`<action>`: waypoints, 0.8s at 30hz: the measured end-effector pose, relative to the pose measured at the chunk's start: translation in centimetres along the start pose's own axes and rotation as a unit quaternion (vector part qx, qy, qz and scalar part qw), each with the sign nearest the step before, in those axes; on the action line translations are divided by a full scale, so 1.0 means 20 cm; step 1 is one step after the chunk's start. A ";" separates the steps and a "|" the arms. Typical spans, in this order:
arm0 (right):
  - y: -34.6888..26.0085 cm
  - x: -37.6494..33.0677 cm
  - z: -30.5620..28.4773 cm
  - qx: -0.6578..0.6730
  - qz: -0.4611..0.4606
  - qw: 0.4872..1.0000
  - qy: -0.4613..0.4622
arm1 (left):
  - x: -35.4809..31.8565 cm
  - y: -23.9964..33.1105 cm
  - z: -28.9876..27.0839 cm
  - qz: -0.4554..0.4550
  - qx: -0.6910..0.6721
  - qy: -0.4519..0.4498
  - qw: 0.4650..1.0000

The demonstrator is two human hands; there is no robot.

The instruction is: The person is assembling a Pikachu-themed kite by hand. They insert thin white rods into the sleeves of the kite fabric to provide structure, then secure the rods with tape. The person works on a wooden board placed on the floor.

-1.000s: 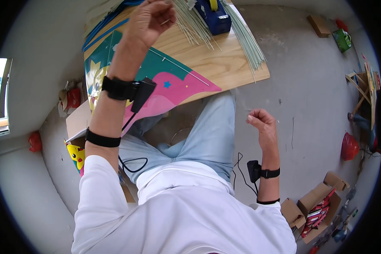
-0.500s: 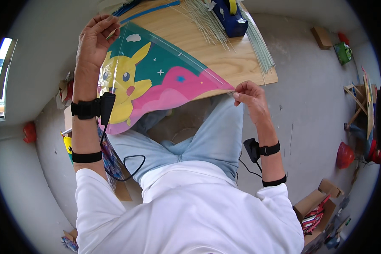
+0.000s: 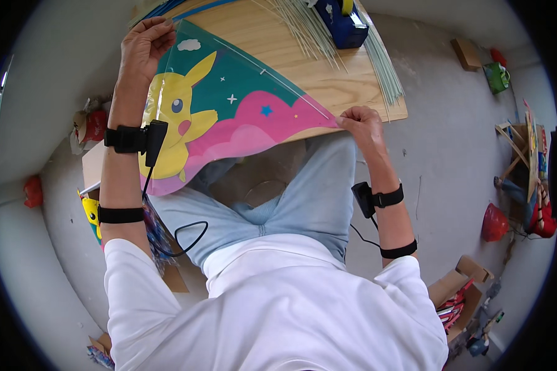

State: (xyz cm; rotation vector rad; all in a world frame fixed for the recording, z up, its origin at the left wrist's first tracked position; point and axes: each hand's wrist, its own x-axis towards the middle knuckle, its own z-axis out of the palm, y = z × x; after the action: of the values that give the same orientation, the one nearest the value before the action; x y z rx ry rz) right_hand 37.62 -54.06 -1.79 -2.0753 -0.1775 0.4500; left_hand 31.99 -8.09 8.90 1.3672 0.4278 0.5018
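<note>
A triangular plastic kite [image 3: 235,117], teal and pink with a yellow cartoon creature, stretches from the table edge down over my thighs. Along its upper right edge runs a thin white rod [image 3: 272,75]. My left hand [image 3: 147,49] is closed at the kite's top corner, its fingertips pinched together there. At the right corner, my right hand [image 3: 360,127] pinches the kite between thumb and fingers. Part of the kite's left side is hidden behind my left forearm.
On the wooden table [image 3: 340,89] lie bundles of thin pale rods [image 3: 306,34] and a blue tape dispenser [image 3: 340,26]. An open carton [image 3: 458,297] stands on the floor at lower right. A person in red [image 3: 543,213] is at the far right.
My right hand has moved slightly up and left with the kite's right corner. The kite appears a little farther left in view, and my left hand's fingers have come closer to its top corner.
</note>
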 end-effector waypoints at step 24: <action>-0.28 0.04 -0.04 0.242 0.103 0.964 -0.040 | 0.29 0.01 -0.14 0.034 -0.013 0.032 0.999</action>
State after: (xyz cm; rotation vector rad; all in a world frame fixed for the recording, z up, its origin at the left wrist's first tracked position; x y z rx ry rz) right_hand 38.96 -51.63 3.16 -1.5993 0.0975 0.6340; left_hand 35.11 -2.45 8.70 1.3465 0.4262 0.6057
